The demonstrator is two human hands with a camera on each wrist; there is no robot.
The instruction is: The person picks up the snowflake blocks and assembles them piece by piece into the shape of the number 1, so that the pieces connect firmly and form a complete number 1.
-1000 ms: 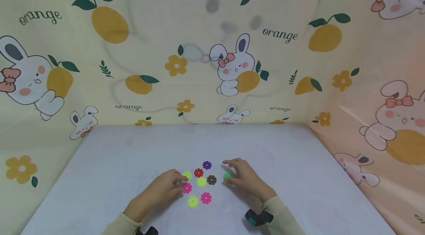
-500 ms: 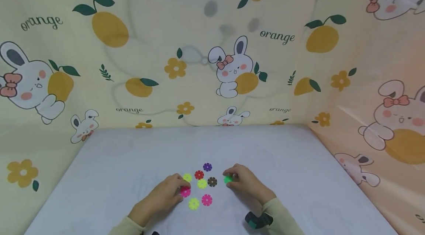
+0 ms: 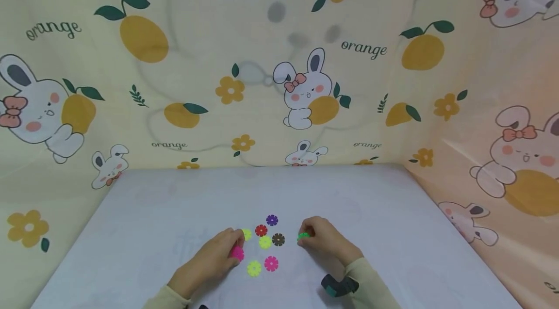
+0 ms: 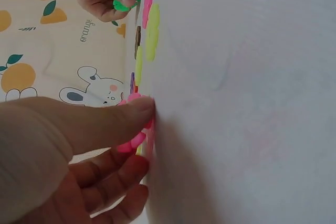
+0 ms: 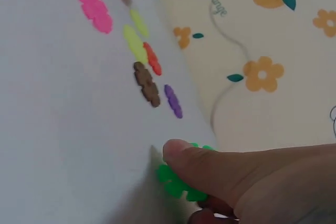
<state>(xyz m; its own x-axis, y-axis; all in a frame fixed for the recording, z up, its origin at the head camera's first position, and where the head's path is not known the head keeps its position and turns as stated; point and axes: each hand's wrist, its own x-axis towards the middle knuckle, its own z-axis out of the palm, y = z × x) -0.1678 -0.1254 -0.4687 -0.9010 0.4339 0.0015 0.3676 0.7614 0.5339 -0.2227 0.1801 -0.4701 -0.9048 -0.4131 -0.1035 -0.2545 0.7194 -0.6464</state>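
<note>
In the head view my left hand (image 3: 211, 258) pinches a pink snowflake disc (image 3: 238, 253), a flat notched plastic building piece. The left wrist view has the thumb across this pink disc (image 4: 130, 146), just over the tabletop. On the other side, my right hand (image 3: 329, 241) holds a green snowflake disc (image 3: 303, 235) between thumb and fingers. Its notched rim shows under the thumb in the right wrist view, where the green disc (image 5: 178, 184) is tilted. Between the hands lie a brown disc (image 3: 278, 239), a red disc (image 3: 261, 230) and a purple disc (image 3: 272, 220).
Another pink disc (image 3: 271, 264) and a yellow disc (image 3: 254, 268) lie nearer the person. A second yellow disc (image 3: 265, 242) is mid-group; a third yellow disc (image 3: 247, 235) sits by the left fingers. The white table (image 3: 371, 192) meets a printed curtain (image 3: 196, 56) behind.
The left fingers have closed on the pink disc and drawn it slightly left, toward the person. The right fingers have closed round the green disc, which has shifted a little right.
</note>
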